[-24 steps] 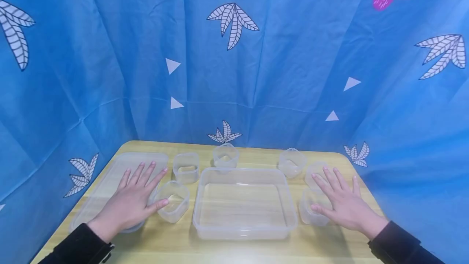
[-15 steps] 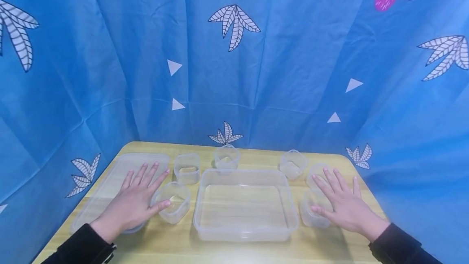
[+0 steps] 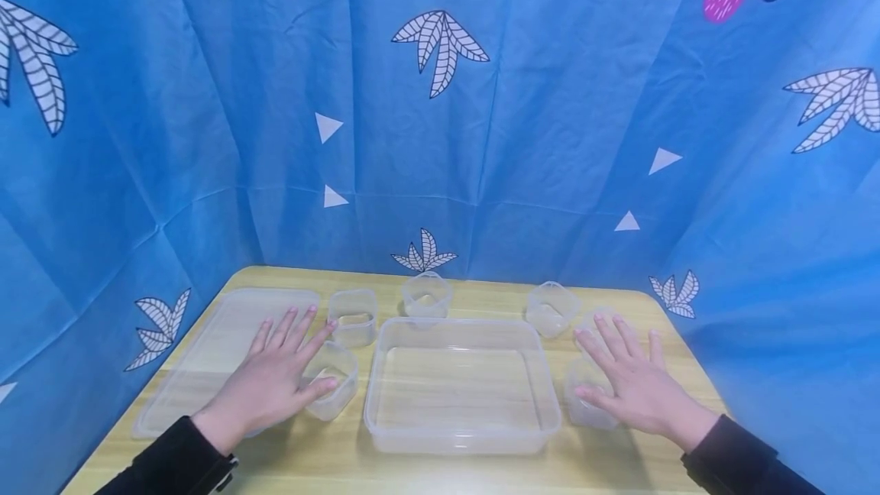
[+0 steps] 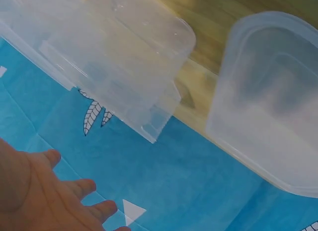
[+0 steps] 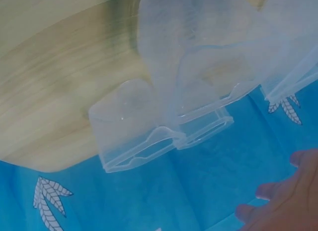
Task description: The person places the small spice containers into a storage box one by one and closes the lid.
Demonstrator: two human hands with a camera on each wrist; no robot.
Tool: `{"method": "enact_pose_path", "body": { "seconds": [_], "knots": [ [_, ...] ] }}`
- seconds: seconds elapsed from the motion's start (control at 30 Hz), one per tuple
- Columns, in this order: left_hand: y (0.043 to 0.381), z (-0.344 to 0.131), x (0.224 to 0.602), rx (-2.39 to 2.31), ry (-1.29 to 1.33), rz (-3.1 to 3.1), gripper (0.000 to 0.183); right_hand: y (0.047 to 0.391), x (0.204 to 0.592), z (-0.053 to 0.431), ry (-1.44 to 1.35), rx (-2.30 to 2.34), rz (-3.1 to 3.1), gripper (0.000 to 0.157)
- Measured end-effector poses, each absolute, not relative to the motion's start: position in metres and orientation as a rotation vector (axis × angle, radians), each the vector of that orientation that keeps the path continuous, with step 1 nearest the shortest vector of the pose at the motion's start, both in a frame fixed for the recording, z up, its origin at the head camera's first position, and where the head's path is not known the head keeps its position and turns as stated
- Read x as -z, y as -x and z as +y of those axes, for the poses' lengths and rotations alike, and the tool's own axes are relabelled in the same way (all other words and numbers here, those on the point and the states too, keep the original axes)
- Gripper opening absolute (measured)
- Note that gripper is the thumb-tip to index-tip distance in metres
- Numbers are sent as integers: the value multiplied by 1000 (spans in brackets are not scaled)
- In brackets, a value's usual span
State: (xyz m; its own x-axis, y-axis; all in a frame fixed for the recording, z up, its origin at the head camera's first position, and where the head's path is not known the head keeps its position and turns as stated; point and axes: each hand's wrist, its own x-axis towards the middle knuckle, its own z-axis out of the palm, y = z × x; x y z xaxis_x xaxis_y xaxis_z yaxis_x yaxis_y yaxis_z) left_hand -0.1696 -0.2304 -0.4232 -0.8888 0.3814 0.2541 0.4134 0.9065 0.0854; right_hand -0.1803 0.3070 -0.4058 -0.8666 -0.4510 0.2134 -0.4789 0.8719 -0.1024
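Note:
My left hand [image 3: 268, 384] is spread flat, palm down, over the inner edge of a translucent flat lid [image 3: 195, 373] and beside a small clear plastic container [image 3: 337, 396]. Nothing is in its fingers. My right hand [image 3: 635, 388], also spread and holding nothing, overlaps two small clear containers, the nearer one [image 3: 584, 407] partly covered by the thumb. Between the hands stands a large clear rectangular container [image 3: 457, 438], with no lid on it. The left wrist view shows the left palm [image 4: 44, 196] with fingers apart; the right wrist view shows the right fingers [image 5: 268, 191] extended.
More small clear containers stand behind the large one: one at back left [image 3: 353, 334], one at back middle [image 3: 426, 300] and one at back right [image 3: 552, 315]. The wooden table [image 3: 385, 480] ends against a blue patterned curtain [image 3: 550, 113].
Both hands have shifted inward, the left hand to the right and the right hand slightly to the left. The containers and lid keep their places.

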Motion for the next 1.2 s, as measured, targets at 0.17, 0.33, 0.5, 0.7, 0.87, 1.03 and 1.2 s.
{"method": "enact_pose_path", "body": {
  "seconds": [0.17, 0.33, 0.5, 0.7, 0.87, 1.03, 1.2],
  "knots": [
    [171, -225, 425, 224, 608, -2846, 79, 181, 410, 301, -724, -260, -2873, 81],
    [176, -217, 424, 239, 620, -2851, 79, 184, 410, 295, -737, -265, -2877, 82],
    [177, -209, 422, 278, 654, -2847, 78, 187, 411, 287, -767, -233, -2867, 81],
    [178, -200, 424, 297, 682, -2850, 77, 187, 413, 282, -780, -225, -2873, 82],
    [179, -192, 424, 304, 707, -2846, 77, 187, 416, 279, -798, -225, -2867, 80],
    [179, -188, 425, 285, 733, -2849, 78, 188, 419, 275, -816, -254, -2878, 80],
    [176, -182, 428, 278, 764, -2872, 79, 189, 419, 268, -863, -267, -2863, 81]
  ]
}}
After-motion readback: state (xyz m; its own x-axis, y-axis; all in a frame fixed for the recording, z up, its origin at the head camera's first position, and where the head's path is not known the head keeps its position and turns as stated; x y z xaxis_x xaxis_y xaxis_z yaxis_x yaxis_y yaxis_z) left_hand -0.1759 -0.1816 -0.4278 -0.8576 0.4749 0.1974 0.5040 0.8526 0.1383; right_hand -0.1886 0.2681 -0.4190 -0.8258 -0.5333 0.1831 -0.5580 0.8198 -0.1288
